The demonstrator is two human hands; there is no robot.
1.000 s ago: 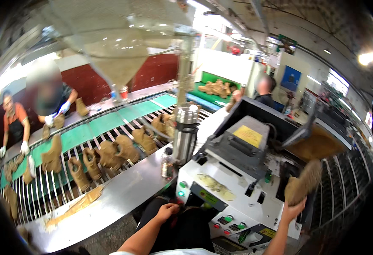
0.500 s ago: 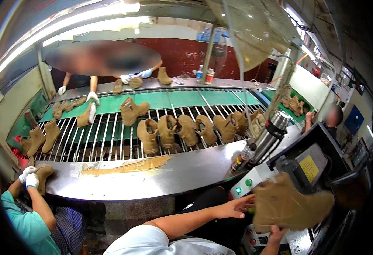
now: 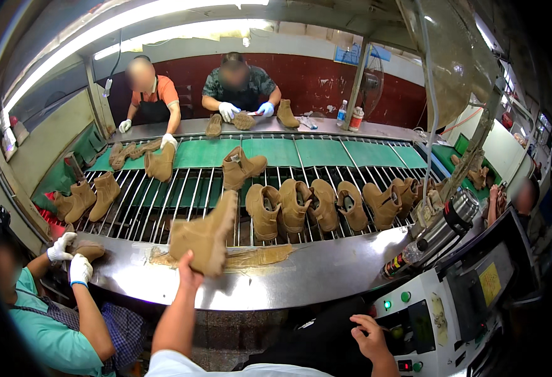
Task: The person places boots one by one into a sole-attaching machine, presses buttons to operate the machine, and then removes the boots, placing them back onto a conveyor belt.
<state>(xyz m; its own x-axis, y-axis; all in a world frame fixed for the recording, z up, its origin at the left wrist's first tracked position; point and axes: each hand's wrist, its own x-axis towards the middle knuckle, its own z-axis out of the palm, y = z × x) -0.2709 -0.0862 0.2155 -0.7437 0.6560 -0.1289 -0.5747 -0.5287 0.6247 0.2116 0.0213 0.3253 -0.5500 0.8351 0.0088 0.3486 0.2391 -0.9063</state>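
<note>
A tan ankle boot is in my left hand, held up over the near metal ledge with its sole turned to the right. My fingers are mostly hidden behind the boot; the thumb shows at its lower edge. Down at the right, my right hand is empty, its fingers loosely bent and apart, close to a white machine's control panel. Several tan boots stand in a row on the conveyor bars beyond the ledge, among them one boot just right of the held one.
The steel ledge carries a strip of brown tape. A steel thermos and a dark-labelled bottle stand at its right end. A gloved co-worker handles a boot at the left; two people work across the conveyor.
The boot has passed from my right hand to my left and moved left, over the ledge. My right hand has let go and is empty. The view has swung rightward.
</note>
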